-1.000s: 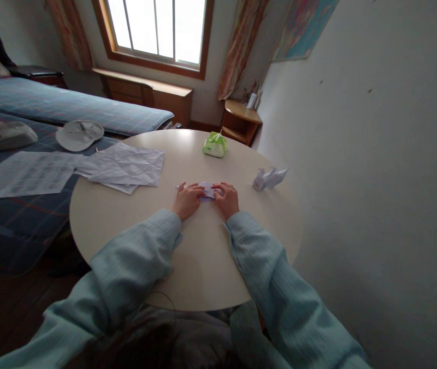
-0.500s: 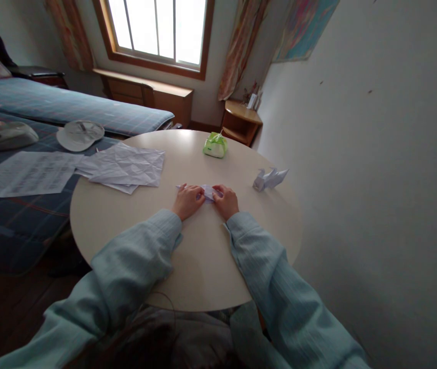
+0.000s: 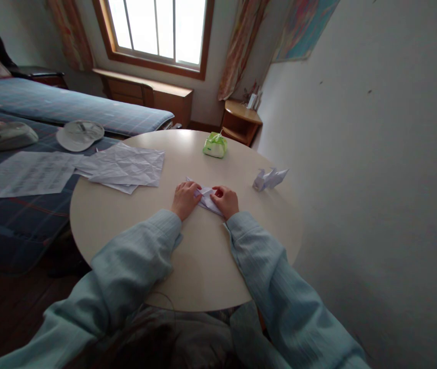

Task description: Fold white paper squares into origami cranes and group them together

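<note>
A folded piece of white paper lies slanted on the round table, its upper-left tip showing behind my left fingers and its lower edge running under my right hand. My left hand is closed on the paper's left part, with the thumb toward its middle. On the right side, my right hand pinches the paper between thumb and fingers. Parts of the folds are hidden beneath both hands. Over to the right stand folded paper birds, close together.
Creased paper sheets lie at the table's left edge. A green tissue pack sits toward the back. Printed sheets and a white cap rest on the plaid bed. A white wall borders the right side.
The folded paper has turned from nearly level to a slant, its left tip now higher and its right end lower. Both hands have shifted only slightly and stay on it.
</note>
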Available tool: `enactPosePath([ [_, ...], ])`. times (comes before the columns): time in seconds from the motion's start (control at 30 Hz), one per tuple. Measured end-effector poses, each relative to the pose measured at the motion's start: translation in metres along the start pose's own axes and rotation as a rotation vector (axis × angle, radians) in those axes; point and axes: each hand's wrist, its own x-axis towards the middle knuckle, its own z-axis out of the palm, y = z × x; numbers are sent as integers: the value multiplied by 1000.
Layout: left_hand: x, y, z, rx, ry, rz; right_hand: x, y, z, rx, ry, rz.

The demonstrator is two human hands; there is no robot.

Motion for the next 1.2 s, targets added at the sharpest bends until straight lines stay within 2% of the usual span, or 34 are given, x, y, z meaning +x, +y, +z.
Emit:
enactPosePath([
  [0.3, 0, -3, 3, -103, -47, 33, 1, 3, 4, 24, 33, -43],
  [0.47, 1, -6, 8, -111, -31, 54, 3, 6, 7, 116, 60, -130],
  [0.63, 1, -7, 7, -76, -21, 67, 3, 8, 11, 184, 35, -221],
  [0.73, 1, -4, 3, -20, -5, 13, 2, 7, 13, 214, 0, -249],
  [0.93, 0, 2, -3, 102, 38, -195, 2, 7, 12, 216, -10, -262],
  [1.1, 0, 3, -2, 112, -46, -188, 3, 7, 11, 193, -6, -234],
  [1.2, 0, 2, -1, 90, -55, -157, 4, 7, 11, 204, -20, -223],
])
